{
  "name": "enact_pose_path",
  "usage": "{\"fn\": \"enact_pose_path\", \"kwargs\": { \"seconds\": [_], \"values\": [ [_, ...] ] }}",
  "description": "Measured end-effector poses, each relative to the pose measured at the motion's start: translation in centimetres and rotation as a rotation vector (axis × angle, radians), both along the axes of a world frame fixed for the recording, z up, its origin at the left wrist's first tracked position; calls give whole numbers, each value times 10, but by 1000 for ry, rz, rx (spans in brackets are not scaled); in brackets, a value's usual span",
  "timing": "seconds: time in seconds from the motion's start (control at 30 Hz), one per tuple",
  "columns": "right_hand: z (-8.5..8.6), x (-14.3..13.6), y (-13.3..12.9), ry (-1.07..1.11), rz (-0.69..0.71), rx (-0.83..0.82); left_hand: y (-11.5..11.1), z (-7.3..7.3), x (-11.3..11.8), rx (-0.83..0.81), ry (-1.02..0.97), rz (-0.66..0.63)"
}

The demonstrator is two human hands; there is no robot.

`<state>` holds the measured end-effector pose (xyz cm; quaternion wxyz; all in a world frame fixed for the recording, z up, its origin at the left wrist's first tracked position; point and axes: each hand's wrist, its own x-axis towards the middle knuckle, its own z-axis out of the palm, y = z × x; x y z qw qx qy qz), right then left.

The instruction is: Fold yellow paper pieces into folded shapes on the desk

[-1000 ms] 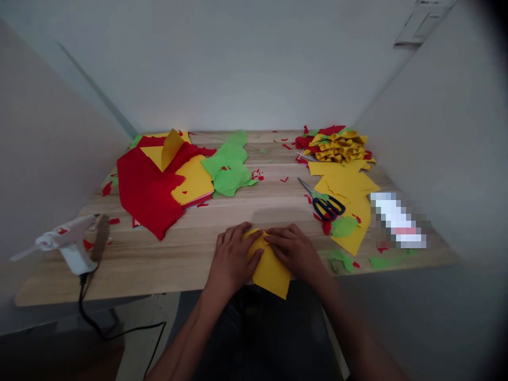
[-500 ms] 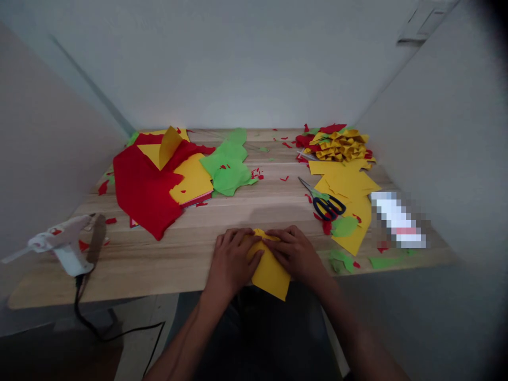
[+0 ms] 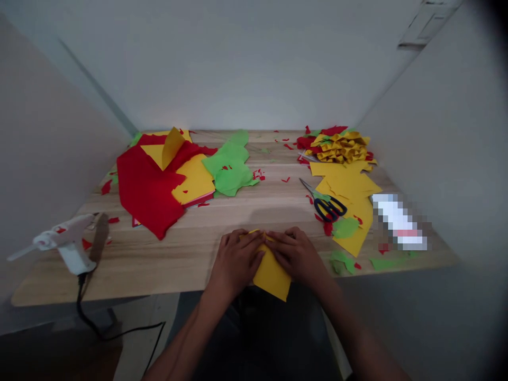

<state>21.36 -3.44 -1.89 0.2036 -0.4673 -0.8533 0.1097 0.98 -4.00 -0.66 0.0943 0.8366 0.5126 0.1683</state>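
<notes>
A yellow paper piece lies at the table's front edge, its lower corner hanging past the edge. My left hand grips its upper left part, thumb on top and fingers bent over the far end. From the right, my right hand presses its fingers on the same far end, close to the left fingertips. The fingers cover most of the paper's top, so any fold there is mostly hidden. Beyond my right hand are scissors with dark handles, lying on yellow sheets.
A white glue gun with a black cord stands at the left. Red felt-like sheets and green pieces lie behind. Ruffled yellow strips are at the back right, near a blurred white object. Red scraps are scattered about.
The view has shifted slightly. My fingers have moved a little at the far end of the yellow paper, and both hands remain on it.
</notes>
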Motion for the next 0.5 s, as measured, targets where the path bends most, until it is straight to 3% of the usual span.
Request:
{"fn": "enact_pose_path", "kwargs": {
  "seconds": [0.2,0.5],
  "values": [
    [0,0,2,47,0,-29,0,2,1,0,9,-1],
    [6,1,0,-5,7,-30,-1,8,3,7,-6,96]
  ]
}}
